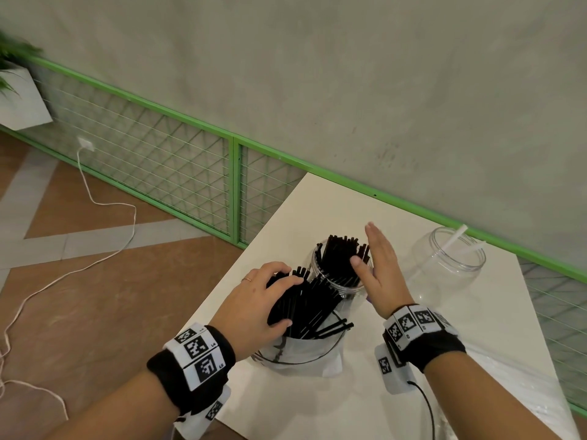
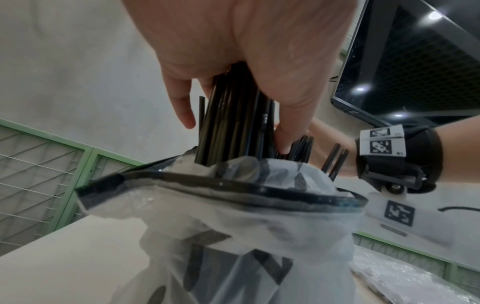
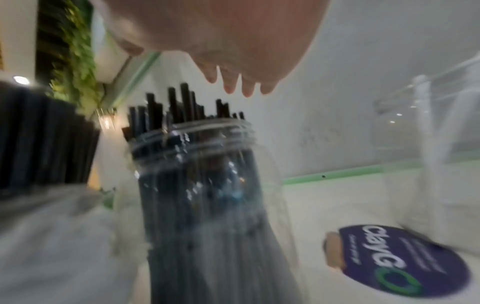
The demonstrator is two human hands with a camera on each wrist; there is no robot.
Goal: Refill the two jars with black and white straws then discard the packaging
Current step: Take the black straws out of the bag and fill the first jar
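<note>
A clear jar [image 1: 344, 289] [image 3: 207, 185] on the white table [image 1: 317, 408] stands packed with black straws [image 1: 341, 254]. In front of it a translucent plastic bag [image 1: 301, 354] [image 2: 246, 236] holds a bundle of black straws [image 1: 305, 304] [image 2: 233, 123]. My left hand [image 1: 257, 304] [image 2: 233, 61] grips that bundle, fingers and thumb curled round it. With flat, straight fingers, my right hand [image 1: 379, 265] [image 3: 233, 41] hovers at the right side of the jar's straws. A second clear jar [image 1: 444, 271] to the right holds a few white straws [image 1: 457, 235].
A purple round sticker [image 3: 400, 259] lies on the table between the jars. Crinkled clear plastic wrap [image 1: 521, 376] lies at the table's right edge. A green-framed wire fence [image 1: 178, 160] runs along the wall. A white cable [image 1: 95, 198] trails over the floor at left.
</note>
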